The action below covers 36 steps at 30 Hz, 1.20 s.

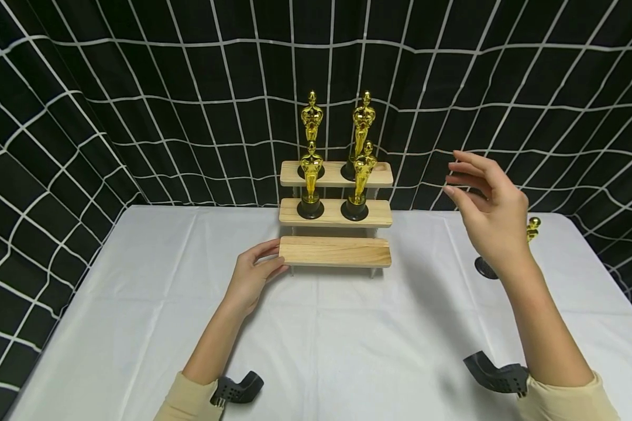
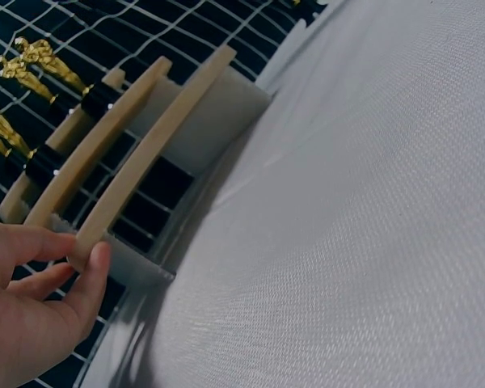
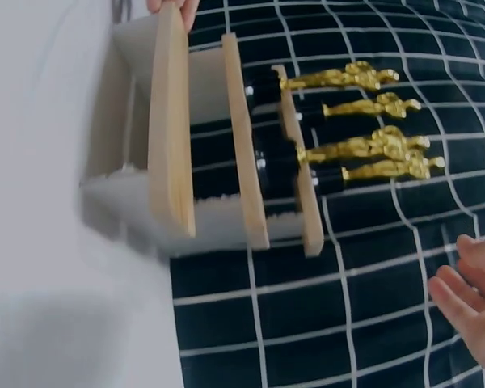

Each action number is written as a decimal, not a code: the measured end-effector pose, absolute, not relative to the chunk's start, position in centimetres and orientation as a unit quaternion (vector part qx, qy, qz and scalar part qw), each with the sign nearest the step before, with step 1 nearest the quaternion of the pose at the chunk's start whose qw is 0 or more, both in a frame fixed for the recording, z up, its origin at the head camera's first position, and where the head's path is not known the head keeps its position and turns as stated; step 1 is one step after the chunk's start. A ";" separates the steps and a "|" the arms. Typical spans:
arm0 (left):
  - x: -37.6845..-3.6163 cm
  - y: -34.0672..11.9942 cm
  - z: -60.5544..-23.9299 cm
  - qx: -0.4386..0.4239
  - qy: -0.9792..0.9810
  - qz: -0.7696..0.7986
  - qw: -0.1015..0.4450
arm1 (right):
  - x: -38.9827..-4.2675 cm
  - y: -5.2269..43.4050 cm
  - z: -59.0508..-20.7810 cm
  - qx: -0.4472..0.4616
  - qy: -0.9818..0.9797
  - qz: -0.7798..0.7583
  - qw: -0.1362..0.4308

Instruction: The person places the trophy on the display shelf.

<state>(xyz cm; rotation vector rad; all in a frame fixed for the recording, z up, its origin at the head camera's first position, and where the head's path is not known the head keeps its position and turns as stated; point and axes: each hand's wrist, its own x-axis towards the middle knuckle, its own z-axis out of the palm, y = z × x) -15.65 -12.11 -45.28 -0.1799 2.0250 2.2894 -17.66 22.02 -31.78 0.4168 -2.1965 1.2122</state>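
Observation:
A three-step wooden display shelf stands at the back of the table. My left hand pinches the left end of its lowest step, thumb and fingers on the board's edge in the left wrist view. Two golden statuette trophies with black bases stand on the middle step, a left trophy and a right trophy. Behind them, a left trophy and a right trophy occupy the top step. My right hand is raised right of the shelf, fingers apart and holding nothing.
Another golden trophy stands on the table at the right, partly hidden behind my right wrist. A white cloth covers the table. Black curtain with a white grid hangs behind and at both sides.

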 end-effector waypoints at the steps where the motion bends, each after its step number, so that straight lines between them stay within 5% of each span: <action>1: -15.6 -12.1 -45.3 -0.059 0.660 0.748 0.040 | -17.5 22.4 -31.8 0.155 -0.826 0.454 0.297; 36: -15.6 -12.0 -45.1 -0.062 0.657 0.750 0.040 | -14.9 32.1 -35.3 -0.007 -0.884 0.349 0.312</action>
